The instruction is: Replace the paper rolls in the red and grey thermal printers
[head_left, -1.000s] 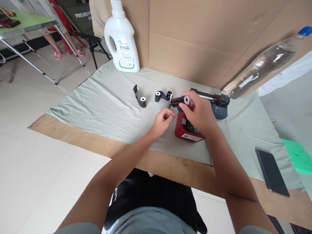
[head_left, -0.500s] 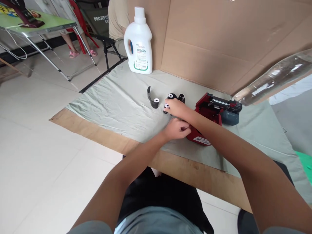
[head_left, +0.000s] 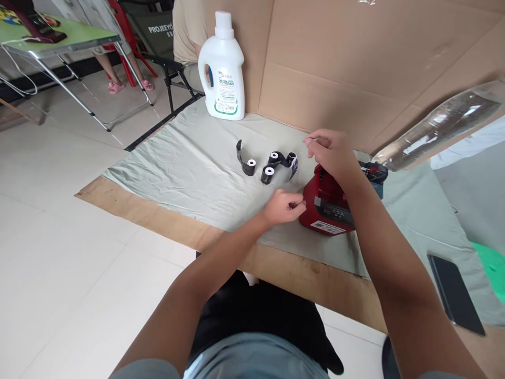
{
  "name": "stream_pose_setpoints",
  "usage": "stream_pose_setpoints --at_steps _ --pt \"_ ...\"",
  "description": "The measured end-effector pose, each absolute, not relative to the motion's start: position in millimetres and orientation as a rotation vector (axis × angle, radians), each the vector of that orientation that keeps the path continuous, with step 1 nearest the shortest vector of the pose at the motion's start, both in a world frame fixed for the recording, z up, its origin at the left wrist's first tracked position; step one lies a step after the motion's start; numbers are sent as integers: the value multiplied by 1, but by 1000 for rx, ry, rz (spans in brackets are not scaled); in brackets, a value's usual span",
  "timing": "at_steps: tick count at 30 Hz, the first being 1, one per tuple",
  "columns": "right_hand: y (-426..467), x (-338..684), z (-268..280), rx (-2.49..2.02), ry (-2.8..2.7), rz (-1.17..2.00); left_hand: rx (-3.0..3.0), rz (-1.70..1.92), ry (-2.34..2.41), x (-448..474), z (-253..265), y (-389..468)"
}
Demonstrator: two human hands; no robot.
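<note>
My left hand (head_left: 284, 206) is closed in a fist at the near left corner of a red box-shaped machine (head_left: 310, 210). What its fingers hold, if anything, is hidden. My right hand (head_left: 329, 150) hovers over that machine with loosely bent fingers, and I see nothing in them. The machine's top is raised, showing its red inside; my right forearm covers part of it. Left of it lie small black rolls with white cores: a near roll (head_left: 267, 175), a far roll (head_left: 273, 157) and a left roll (head_left: 248, 167) with a loose strip. A dark hollow tube (head_left: 292, 158) sits beside them.
A white detergent bottle (head_left: 224, 79) stands at the back before a cardboard wall (head_left: 315, 68). A clear plastic bottle (head_left: 437, 126) leans at the right. A phone (head_left: 455, 292) lies near the right edge of the cloth-covered table (head_left: 165, 179). Other people sit behind, at the left.
My right hand has let go of the near black roll and moved right, up over the red machine. The rolls are now uncovered. My left hand stays almost where it was.
</note>
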State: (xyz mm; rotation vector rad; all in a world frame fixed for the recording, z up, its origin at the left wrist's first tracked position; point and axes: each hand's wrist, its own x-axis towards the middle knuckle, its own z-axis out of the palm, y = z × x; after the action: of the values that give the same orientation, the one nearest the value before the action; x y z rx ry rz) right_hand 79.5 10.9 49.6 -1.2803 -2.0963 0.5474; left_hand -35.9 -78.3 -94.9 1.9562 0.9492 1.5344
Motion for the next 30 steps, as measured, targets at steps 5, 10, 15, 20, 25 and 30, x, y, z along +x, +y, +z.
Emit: stream_pose_setpoints --at_steps 5,10,15,20,25,30 --pt "-5 94 44 -1274 -2006 589 1955 1582 919 -38 -93 -77" --pt "-11 92 43 -1252 -2077 519 1956 1580 944 -37 -94 -77" --pt "32 66 33 -1156 -2516 273 2002 1490 933 -34 -98 -79" --pt "82 27 11 -910 -3053 -156 2031 1420 939 -34 -100 -79" --pt "99 10 -2 -802 -3323 -450 2015 1450 956 -36 -100 -76" --pt "96 24 3 -917 -3107 -292 2022 1464 977 -37 -100 -74"
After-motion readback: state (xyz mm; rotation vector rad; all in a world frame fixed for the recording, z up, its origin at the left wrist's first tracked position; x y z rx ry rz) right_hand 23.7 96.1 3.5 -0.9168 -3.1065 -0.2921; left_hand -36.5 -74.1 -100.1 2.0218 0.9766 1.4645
